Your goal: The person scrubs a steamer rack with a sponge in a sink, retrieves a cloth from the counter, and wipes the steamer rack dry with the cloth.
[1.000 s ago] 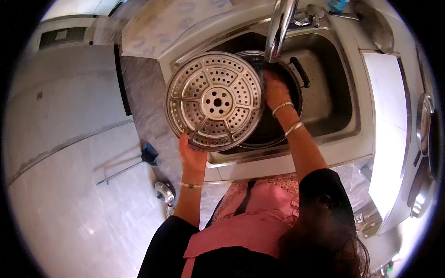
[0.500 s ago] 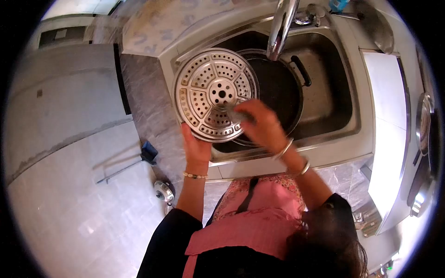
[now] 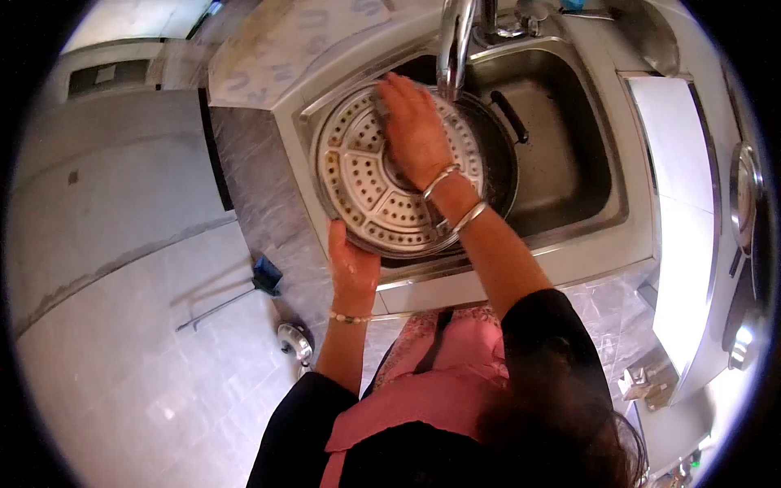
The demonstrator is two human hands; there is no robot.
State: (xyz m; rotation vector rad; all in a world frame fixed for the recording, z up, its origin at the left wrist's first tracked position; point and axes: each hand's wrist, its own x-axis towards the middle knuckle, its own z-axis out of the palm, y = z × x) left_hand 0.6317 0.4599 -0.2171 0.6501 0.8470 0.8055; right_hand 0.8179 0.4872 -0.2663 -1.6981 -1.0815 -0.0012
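Note:
A round metal steamer rack (image 3: pixel 366 180) with rings of holes is held over the left part of the sink. My left hand (image 3: pixel 355 264) grips its lower-left rim, thumb on the upper side and the other fingers hidden beneath. Across the rack's upper part lies my right hand (image 3: pixel 416 134), pressing a grey scrubber (image 3: pixel 378 104) against the metal. Only a sliver of the scrubber shows by the fingertips. Under the rack sits a dark pan (image 3: pixel 503 175) with a black handle (image 3: pixel 510 116).
A chrome faucet (image 3: pixel 452 61) hangs just above the rack's upper right edge. The steel sink (image 3: pixel 569 183) extends to the right. On the floor at left are a dustpan (image 3: pixel 266 276) and a metal lid (image 3: pixel 294 342). More pans (image 3: pixel 744 191) stand at far right.
My right hand has swept from the rack's lower right up to its upper edge with the scrubber. The rack has turned and shifted slightly right in view, still in my left hand.

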